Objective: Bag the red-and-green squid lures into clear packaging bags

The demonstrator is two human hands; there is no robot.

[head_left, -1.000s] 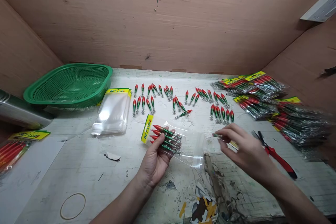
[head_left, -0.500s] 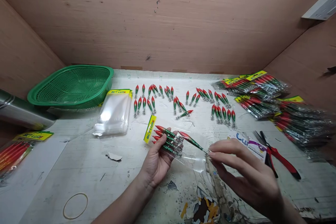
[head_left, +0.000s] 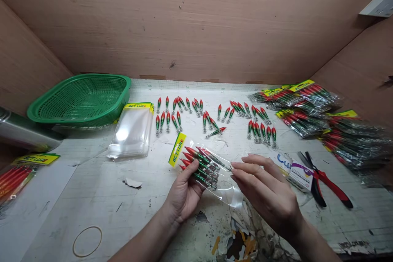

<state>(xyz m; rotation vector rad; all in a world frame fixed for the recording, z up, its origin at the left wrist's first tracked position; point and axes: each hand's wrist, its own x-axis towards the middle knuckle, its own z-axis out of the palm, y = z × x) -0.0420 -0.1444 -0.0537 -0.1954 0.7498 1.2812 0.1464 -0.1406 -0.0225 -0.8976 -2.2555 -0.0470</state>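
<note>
My left hand point(head_left: 186, 192) is closed around a clear plastic bag point(head_left: 230, 196) with a yellow "BCT LURE" header, its thumb pressed on top. Several red-and-green squid jig lures lie side by side in the bag, red tips toward the header. Pinched at its hooked end, one more fishing lure point(head_left: 211, 156) is between the fingertips of my right hand point(head_left: 267, 194). That lure lies along the upper edge of the bag, beside the others, with its red tip close to theirs. Loose lures point(head_left: 210, 122) are spread in groups behind my hands.
A green basket point(head_left: 80, 118) stands at the back left, beside a stack of clear bags point(head_left: 129, 135). Filled lure packs point(head_left: 353, 143) are piled on the right. Red-handled pliers point(head_left: 331, 188) lie next to a printed card point(head_left: 301, 176). A rubber band point(head_left: 87, 241) is at front left.
My right hand has brought a lure leftward from beyond the bag's open end and slid it in alongside the others. My left hand has kept its hold on the bag.
</note>
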